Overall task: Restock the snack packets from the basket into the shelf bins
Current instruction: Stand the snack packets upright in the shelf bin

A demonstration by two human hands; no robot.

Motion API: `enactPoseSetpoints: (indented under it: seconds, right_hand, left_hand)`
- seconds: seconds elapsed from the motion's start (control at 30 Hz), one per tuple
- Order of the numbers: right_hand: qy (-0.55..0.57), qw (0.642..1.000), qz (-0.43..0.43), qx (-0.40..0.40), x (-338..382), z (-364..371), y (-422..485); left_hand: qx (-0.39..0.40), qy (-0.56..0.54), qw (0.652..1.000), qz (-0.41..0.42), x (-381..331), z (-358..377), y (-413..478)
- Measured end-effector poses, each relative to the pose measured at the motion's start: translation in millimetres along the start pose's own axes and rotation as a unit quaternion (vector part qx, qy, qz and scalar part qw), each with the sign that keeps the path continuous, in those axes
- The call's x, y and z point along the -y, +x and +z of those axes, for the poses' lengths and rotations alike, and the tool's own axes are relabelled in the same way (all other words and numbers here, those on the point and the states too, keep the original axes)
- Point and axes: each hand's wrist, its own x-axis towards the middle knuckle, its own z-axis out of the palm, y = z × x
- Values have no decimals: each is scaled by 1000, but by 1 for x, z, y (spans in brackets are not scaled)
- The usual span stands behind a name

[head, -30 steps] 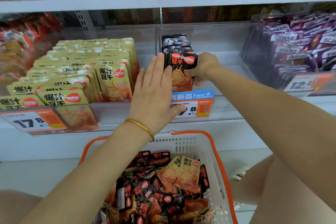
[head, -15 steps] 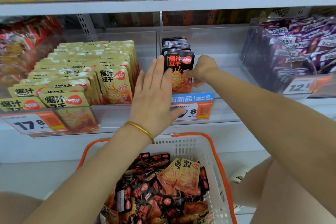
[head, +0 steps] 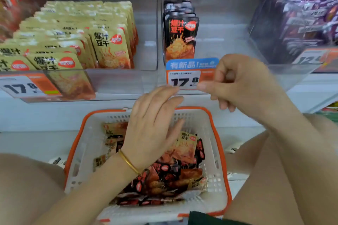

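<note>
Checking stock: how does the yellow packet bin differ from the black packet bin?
The yellow packet bin is nearly full; the black packet bin holds one short row at its left wall. The yellow bin's price tag is plain; the black bin's price tag has a blue topper. Both bins are clear, and both tags read 17.8.

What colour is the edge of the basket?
Orange, on the white basket; head view shows it best.
</note>
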Motion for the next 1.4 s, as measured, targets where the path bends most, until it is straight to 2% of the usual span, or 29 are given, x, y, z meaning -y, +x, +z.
enactPoseSetpoints:
  seconds: [0.1,0.23,0.37,0.47,0.5,0.57,0.8,0.9,1.03,1.13,1.17,1.23,1.3,1.33,1.4]
  right_hand:
    - [-77,982,77,153,-56,51,-4]
    - [-171,922,189,291,-162,124,20]
    - [-277,864,218,359,-234,164,0]
    - [-258,832,235,432,-257,184,-31]
    - [-243,827,248,443,-261,188,-38]
    - [-260,819,217,463,-262,192,-43]
    - [-336,800,172,466,-263,191,-41]
    - [-369,769,162,497,-266,194,-48]
    - [-383,793,149,450,-254,189,-36]
    - [-299,860,146,387,-229,168,-6]
    - [-236,889,158,360,-221,160,3]
    - [-86,922,217,310,-207,144,14]
    - [85,916,292,261,-198,134,13]
    - [165,900,325,239,-195,132,12]
    - [257,869,362,217,-194,132,9]
  left_hand:
    - [112,17,993,-25,14,26,-44]
    - [250,28,964,-92,35,53,-74]
    - [310,15,939,-145,48,62,-84]
    - [328,-9,931,-158,52,66,-89]
    - [332,-14,930,-160,52,67,-89]
    - [337,-22,928,-159,51,70,-90]
    - [338,-39,926,-161,50,76,-95]
    - [338,-42,926,-162,50,76,-98]
    - [349,-48,920,-173,50,76,-98]
    - [375,-65,901,-207,48,76,-98]
    - [384,-69,893,-226,48,75,-97]
    - [393,-81,872,-280,47,74,-92]
    - [386,-115,845,-352,48,73,-85]
    - [377,-144,828,-389,48,72,-82]
    - [342,-204,800,-449,50,69,-79]
